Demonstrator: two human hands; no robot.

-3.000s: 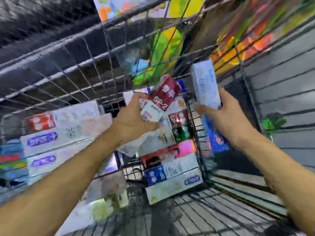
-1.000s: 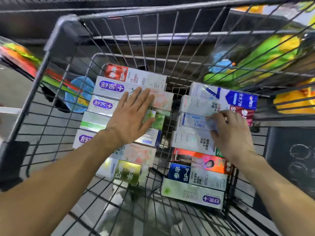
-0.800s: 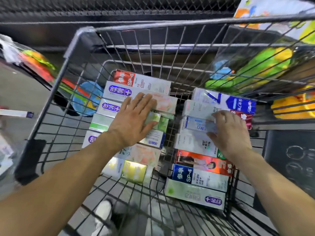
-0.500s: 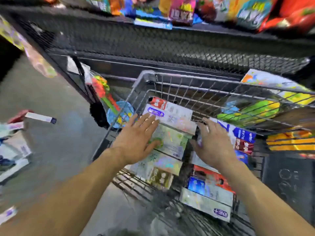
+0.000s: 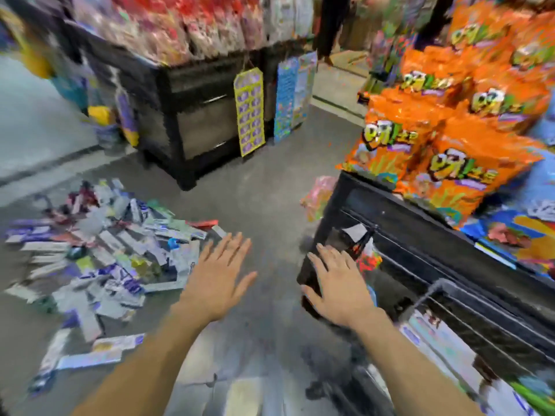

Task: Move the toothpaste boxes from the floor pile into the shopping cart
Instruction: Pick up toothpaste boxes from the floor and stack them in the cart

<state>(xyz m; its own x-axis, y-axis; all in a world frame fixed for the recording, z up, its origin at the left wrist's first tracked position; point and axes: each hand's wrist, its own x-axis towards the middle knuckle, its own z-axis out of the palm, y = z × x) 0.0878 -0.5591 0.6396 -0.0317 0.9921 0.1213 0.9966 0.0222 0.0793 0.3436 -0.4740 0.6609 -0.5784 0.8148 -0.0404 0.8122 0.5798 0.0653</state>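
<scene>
- On the grey floor (image 5: 270, 199), toward the left edge: a loose pile of toothpaste boxes (image 5: 102, 250), flat and scattered at all angles, mostly white, purple and red, blurred by camera motion; a few stray boxes lying apart at the near left.
- Just right of the pile, above bare floor: left hand (image 5: 217, 280), palm down, fingers straight and spread wide, holding nothing, fingertips reaching past the pile's right edge.
- Behind, at the far side of the floor: a black display stand (image 5: 192, 115) heaped with red and pink bags, a yellow-and-purple hanging card strip (image 5: 250, 111) and a blue one on its front.
- Right of centre: right hand (image 5: 339, 283), palm down, fingers straight and slightly apart, empty, held over the dark corner of a black shelf unit (image 5: 420, 235).
- On top of that unit, upper right: stacked orange snack bags (image 5: 444, 139).
- At the lower right corner: the wire rim of the shopping cart (image 5: 468, 307), with toothpaste boxes faintly visible through its bars, too blurred to count.
- At the top edge, far back: a person's dark-clothed legs (image 5: 330, 25).
</scene>
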